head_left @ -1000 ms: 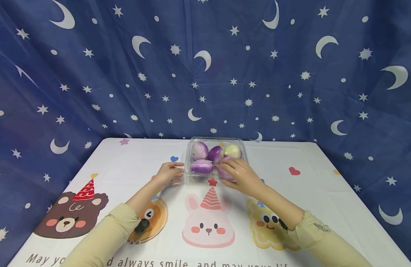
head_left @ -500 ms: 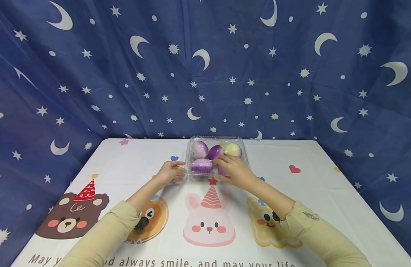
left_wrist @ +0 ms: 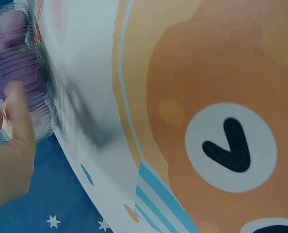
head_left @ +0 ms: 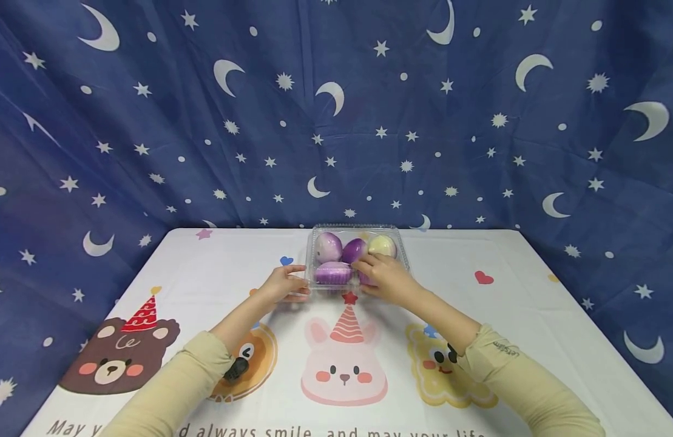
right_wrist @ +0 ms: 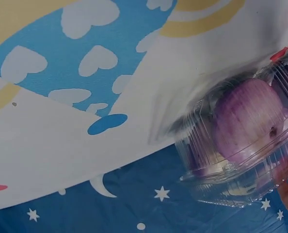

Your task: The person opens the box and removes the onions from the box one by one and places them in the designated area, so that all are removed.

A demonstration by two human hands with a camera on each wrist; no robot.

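A clear plastic clamshell box (head_left: 400, 243) stands at the table's back edge, with several purple onions (head_left: 332, 273) and a paler one (head_left: 382, 246) inside. Its lid appears to lie over them. At the box's left front side is my left hand (head_left: 281, 284), its fingers fairly straight and touching the ridged wall, as the left wrist view also shows. My right hand (head_left: 389, 280) grips the front right part of the box, fingers bent over the top and thumb low at the front. It partly covers the front right onion (right_wrist: 250, 119), which shows through the plastic in the right wrist view.
The table (head_left: 451, 267) wears a white cloth printed with cartoon animals, hearts and lettering. Right behind the box hangs a dark blue curtain (head_left: 216, 152) with moons and stars, which also runs along both sides.
My right hand has shifted a little left along the box's front, its fingers more bent. The left hand has come slightly closer to the box's side. The onions stay in place.
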